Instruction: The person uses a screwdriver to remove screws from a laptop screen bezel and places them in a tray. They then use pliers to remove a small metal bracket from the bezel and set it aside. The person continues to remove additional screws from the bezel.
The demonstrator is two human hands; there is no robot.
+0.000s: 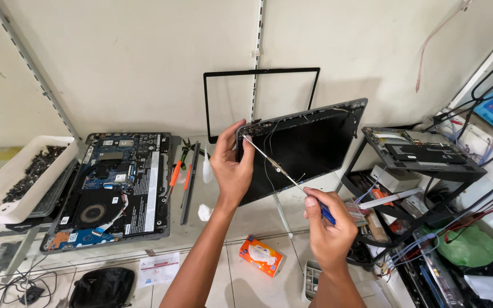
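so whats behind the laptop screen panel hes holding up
Behind the screen panel, an empty black bezel frame leans on the pale wall. The panel covers the frame's lower right corner and whatever sits on the bench directly behind it.

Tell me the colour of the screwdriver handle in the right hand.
Blue; the screwdriver handle shows in the head view, gripped by the right hand.

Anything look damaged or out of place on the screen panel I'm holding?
The dark grey laptop screen panel is tilted with its black bezel frame off, propped against the wall. Thin loose wires hang across its face. No cracks visible.
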